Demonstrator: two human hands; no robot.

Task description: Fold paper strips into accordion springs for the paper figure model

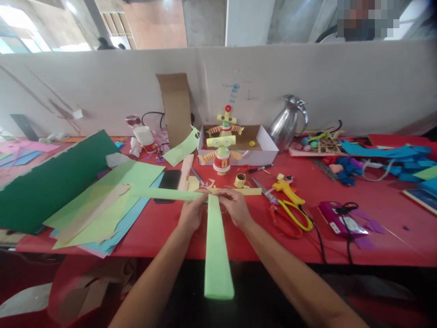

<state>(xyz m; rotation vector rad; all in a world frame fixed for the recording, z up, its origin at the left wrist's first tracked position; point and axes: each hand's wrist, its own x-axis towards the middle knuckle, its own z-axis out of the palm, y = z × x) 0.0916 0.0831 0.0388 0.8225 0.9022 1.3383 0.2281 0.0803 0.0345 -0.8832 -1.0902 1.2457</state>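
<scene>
On the red counter (341,200), a dark green sheet (51,182) and a loose stack of coloured paper (112,200) lie at the left. The left hand (191,214) and right hand (235,207) each pinch two crossed light green paper strips (215,246) at the near edge. Behind, an open white box (262,150) holds one paper figure (226,123), a second figure (221,155) stands before it, and two scissors (290,209) lie right.

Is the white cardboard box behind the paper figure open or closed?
Open: the white box shows its brown inside, with no lid on top.
</scene>
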